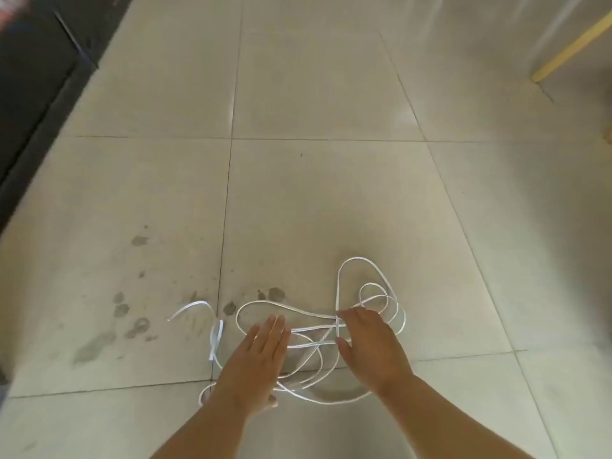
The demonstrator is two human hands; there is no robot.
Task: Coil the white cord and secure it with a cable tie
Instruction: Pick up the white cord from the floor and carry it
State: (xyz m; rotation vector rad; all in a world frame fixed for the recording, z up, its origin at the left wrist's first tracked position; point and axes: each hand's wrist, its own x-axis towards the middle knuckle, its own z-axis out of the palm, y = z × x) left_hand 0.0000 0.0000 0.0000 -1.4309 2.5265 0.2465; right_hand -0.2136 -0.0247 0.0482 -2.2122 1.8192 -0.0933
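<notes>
A long white cord (344, 276) lies in loose tangled loops on the tiled floor in front of me. One free end (188, 308) trails off to the left. My left hand (256, 362) hovers flat over the left part of the tangle, fingers straight and together, holding nothing. My right hand (371, 346) reaches over the middle of the loops, fingers bent down onto the strands where several cross; whether it pinches the cord I cannot tell. No cable tie is visible.
Beige floor tiles (314, 193) with dark stains (132, 326) at the left. A dark mat or step (29, 94) runs along the upper left. A yellow wooden leg (569, 44) slants at the upper right.
</notes>
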